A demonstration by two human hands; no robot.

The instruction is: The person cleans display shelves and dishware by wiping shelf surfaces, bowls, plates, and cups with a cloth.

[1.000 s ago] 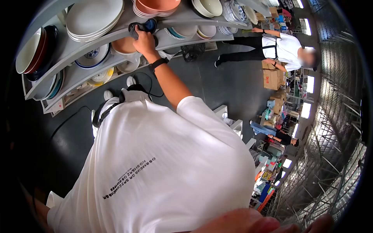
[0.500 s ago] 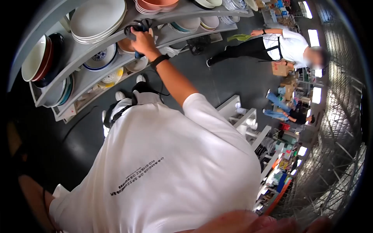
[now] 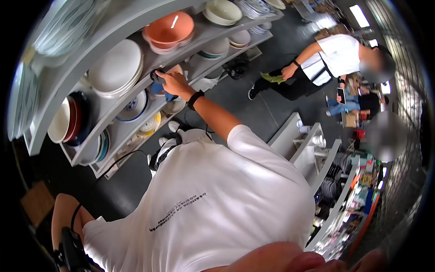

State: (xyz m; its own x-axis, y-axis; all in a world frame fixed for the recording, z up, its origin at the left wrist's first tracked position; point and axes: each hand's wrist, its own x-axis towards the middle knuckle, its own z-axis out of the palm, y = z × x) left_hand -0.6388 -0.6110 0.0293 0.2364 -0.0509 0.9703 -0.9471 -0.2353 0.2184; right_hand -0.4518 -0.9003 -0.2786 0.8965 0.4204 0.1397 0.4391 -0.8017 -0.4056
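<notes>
My right hand (image 3: 174, 84), with a black band at the wrist, reaches to the front edge of the grey shelf (image 3: 106, 109). Its fingers are closed around a dark object (image 3: 157, 77) with blue parts below it; its kind is unclear. Close by, a stack of white plates (image 3: 115, 68) and a stack of orange bowls (image 3: 170, 29) stand on the same shelf. A blue-rimmed plate (image 3: 133, 106) lies on the level below. At the lower left my left arm (image 3: 65, 213) is bent, beside a black device (image 3: 70, 247) with a cable; the left hand cannot be seen.
Cream bowls (image 3: 223, 11) and upright dishes (image 3: 63, 118) fill other parts of the shelves. A black cable (image 3: 120, 158) hangs near my legs. One person (image 3: 337, 59) stands across the aisle holding a green cloth (image 3: 272, 78). White shelving (image 3: 299, 140) is on the right.
The view has shifted, so the shelves sit lower and further right. My right hand stays at the shelf edge with the dark object. The person across the aisle appears nearer.
</notes>
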